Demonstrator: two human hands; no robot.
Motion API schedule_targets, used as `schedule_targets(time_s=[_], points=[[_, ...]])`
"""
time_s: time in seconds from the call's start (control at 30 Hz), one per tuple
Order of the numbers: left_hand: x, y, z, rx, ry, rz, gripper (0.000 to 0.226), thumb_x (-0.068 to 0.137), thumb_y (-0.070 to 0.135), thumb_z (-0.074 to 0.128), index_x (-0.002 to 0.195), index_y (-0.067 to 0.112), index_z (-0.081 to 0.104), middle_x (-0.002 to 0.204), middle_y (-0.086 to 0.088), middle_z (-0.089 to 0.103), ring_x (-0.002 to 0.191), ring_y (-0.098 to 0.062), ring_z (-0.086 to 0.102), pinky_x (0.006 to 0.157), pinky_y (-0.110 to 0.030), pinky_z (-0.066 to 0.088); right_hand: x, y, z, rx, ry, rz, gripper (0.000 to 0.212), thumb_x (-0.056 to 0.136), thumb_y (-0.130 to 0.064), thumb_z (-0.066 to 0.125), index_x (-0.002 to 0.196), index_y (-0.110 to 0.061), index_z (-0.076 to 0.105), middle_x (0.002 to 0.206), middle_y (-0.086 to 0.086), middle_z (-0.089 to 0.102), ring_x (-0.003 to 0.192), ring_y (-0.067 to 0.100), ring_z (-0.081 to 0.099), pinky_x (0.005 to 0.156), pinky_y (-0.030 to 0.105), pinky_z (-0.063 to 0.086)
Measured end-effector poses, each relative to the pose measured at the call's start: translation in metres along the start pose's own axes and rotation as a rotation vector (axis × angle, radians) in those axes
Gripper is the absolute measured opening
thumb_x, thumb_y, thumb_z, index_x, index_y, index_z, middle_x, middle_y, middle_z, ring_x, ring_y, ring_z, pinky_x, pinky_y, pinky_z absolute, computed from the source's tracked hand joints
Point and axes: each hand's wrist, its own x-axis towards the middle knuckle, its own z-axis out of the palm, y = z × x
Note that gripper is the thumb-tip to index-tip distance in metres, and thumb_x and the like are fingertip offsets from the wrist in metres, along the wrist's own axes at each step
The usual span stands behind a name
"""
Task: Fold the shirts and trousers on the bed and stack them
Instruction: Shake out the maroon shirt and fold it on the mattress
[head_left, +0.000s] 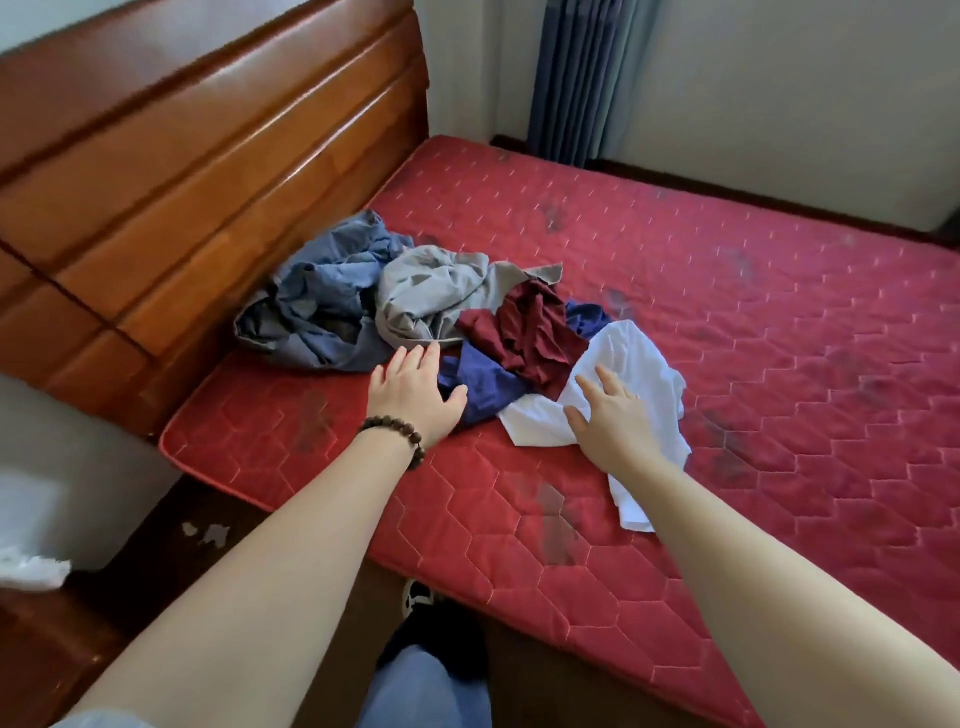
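Note:
A heap of crumpled clothes lies on the red quilted mattress (727, 364) near the headboard: a blue-grey garment (317, 301), a light grey one (431, 291), a dark red one (530, 327), a navy blue one (483, 384) and a white one (639, 374) at the right. My left hand (415, 395), with a bead bracelet at the wrist, reaches over the navy garment with fingers straight. My right hand (608, 415) lies over the white garment with fingers spread. Neither hand grips anything.
A glossy wooden headboard (182, 156) stands at the left. A white wall and a blue-grey curtain (582, 78) are behind the bed. My leg and a dark shoe (431, 629) stand on the dark floor at the mattress's near edge. A white object (31, 566) lies lower left.

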Motion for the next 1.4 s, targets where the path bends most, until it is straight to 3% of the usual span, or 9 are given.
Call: schedule_targets(time_s=[0.33,0.8,0.97,1.17,1.3,1.4], points=[[0.106,-0.028,-0.011,0.001,-0.091,0.175,0.073,0.091,0.053,0.044,0.151,0.017,0.022,0.156,-0.003,0.029,0.145,-0.021,0.019,0.117,-0.044,0.014,0.057,-0.039,-0.003,0.028,0.027,0.197,0.053,0.1,-0.035,0.044,0.149,-0.019,0.032,0.16,0.008,0.016,0.146,0.027,0.014,0.117,0.046,0.019],[0.181,0.009,0.043,0.068,-0.206,0.27,0.072,0.092,0.05,0.044,0.152,0.016,0.021,0.156,-0.004,0.028,0.146,-0.021,0.018,0.117,-0.045,0.015,0.131,0.008,0.023,-0.002,-0.053,0.269,0.054,0.1,-0.037,0.043,0.15,-0.02,0.029,0.16,0.008,0.015,0.147,0.024,0.014,0.119,0.044,0.016],[0.22,0.013,0.094,0.107,-0.228,0.273,0.074,0.092,0.051,0.045,0.152,0.015,0.021,0.156,-0.005,0.029,0.146,-0.021,0.019,0.118,-0.042,0.014,0.176,0.044,0.055,-0.014,-0.12,0.296,0.055,0.099,-0.039,0.045,0.149,-0.021,0.029,0.16,0.007,0.014,0.146,0.024,0.015,0.118,0.043,0.018],[0.289,0.02,0.201,0.133,-0.378,0.276,0.078,0.092,0.054,0.044,0.153,0.015,0.014,0.158,-0.006,0.021,0.147,-0.022,0.012,0.119,-0.041,0.011,0.263,0.099,0.126,0.011,-0.193,0.314,0.062,0.095,-0.042,0.052,0.149,-0.022,0.03,0.161,0.007,0.012,0.147,0.023,0.013,0.118,0.039,0.019],[0.331,0.026,0.274,0.127,-0.404,0.317,0.083,0.091,0.055,0.047,0.153,0.015,0.011,0.159,-0.008,0.016,0.148,-0.023,0.008,0.119,-0.042,0.01,0.319,0.125,0.179,0.015,-0.204,0.218,0.08,0.086,-0.05,0.063,0.151,-0.027,0.024,0.161,0.006,0.006,0.148,0.023,0.008,0.119,0.04,0.014],[0.347,0.025,0.322,0.138,-0.417,0.347,0.093,0.087,0.062,0.049,0.154,0.013,0.004,0.161,-0.01,0.005,0.148,-0.024,0.0,0.12,-0.041,0.006,0.349,0.136,0.217,-0.039,-0.223,0.135,0.102,0.076,-0.06,0.069,0.153,-0.033,0.008,0.162,0.004,-0.005,0.149,0.024,0.001,0.12,0.044,0.012]])
